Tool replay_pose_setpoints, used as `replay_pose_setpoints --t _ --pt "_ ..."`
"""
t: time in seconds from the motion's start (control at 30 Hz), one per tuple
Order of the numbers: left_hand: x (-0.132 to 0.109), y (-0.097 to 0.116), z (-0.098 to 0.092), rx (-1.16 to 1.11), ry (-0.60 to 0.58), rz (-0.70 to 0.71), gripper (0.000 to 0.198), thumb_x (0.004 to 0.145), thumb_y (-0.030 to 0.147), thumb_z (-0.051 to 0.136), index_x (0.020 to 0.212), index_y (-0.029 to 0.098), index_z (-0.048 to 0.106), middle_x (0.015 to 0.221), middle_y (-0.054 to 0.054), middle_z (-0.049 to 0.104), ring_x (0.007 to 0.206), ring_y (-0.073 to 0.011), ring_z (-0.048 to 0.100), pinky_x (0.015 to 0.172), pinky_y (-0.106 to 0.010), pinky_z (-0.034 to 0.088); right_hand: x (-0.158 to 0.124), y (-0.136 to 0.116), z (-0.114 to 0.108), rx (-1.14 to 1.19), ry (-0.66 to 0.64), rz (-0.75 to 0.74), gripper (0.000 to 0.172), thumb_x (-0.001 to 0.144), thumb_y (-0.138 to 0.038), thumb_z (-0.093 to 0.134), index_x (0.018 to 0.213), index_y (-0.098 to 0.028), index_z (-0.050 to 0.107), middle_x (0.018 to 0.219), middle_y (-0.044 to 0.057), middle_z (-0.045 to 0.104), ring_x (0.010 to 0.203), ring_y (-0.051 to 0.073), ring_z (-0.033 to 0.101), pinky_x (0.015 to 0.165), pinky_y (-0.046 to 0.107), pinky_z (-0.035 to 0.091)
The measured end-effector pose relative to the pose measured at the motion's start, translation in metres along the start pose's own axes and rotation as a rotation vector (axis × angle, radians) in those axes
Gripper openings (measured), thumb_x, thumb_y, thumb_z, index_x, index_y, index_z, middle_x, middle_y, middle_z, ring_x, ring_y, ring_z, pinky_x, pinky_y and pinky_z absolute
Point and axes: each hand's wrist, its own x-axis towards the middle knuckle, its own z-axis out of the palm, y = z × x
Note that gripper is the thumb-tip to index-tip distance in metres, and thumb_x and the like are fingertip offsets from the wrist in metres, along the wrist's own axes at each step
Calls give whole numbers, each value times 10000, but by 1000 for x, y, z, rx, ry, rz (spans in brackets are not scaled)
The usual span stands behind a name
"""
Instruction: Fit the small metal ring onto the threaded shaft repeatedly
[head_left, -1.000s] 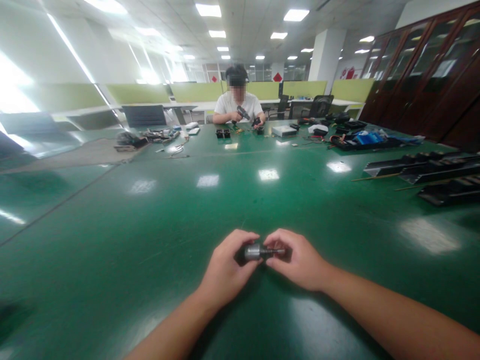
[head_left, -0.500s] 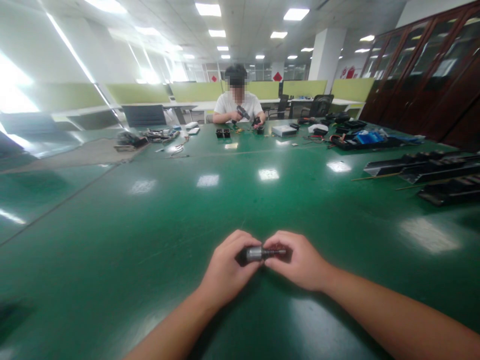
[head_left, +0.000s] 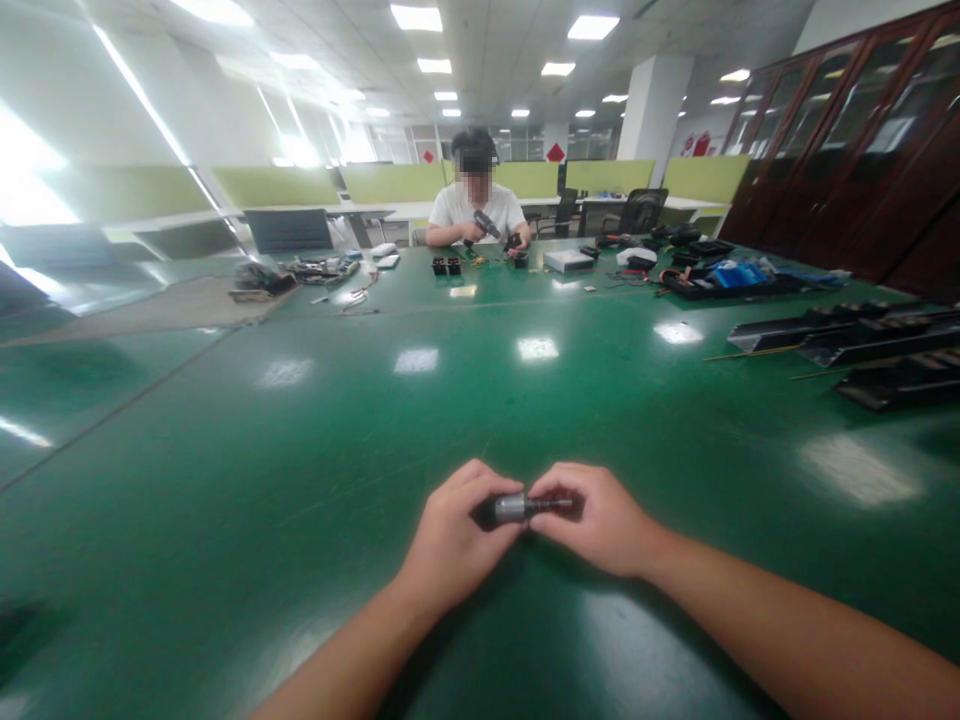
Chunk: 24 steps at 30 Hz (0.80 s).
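Observation:
Between my hands, low over the green table (head_left: 360, 440), lies a silver and black cylinder with a thin shaft (head_left: 511, 507). Its kind is too small and blurred to name. My left hand (head_left: 452, 530) closes around the thicker end, thumb and fingers on the silver part. From the other side, my right hand (head_left: 600, 520) pinches the cylinder near the narrow shaft, which points right into the curl of its fingers. The cylinder lies about level. Its left end is partly hidden by my left hand.
Across the table sits a person in a white shirt (head_left: 442, 208), holding a power drill (head_left: 486, 224). Black metal channels (head_left: 847, 330) lie at the right. Farther back are a blue bundle (head_left: 739, 273), a white box (head_left: 568, 261), black blocks (head_left: 445, 266) and loose wires (head_left: 360, 298).
My hands stay almost in place around the cylinder, which has shifted very slightly. The person across the table holds nearly the same pose.

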Motion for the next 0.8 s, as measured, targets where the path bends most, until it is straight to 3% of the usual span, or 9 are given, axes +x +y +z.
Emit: replay_pose_setpoints --t 0.8 --pt "0 -1 0 11 7 -8 165 768 157 729 922 215 718 848 -24 655 791 -156 618 699 -257 479 0 0 0 23 4 25 114 761 -145 725 869 -178 736 795 15 689 705 150 610 646 251 462"
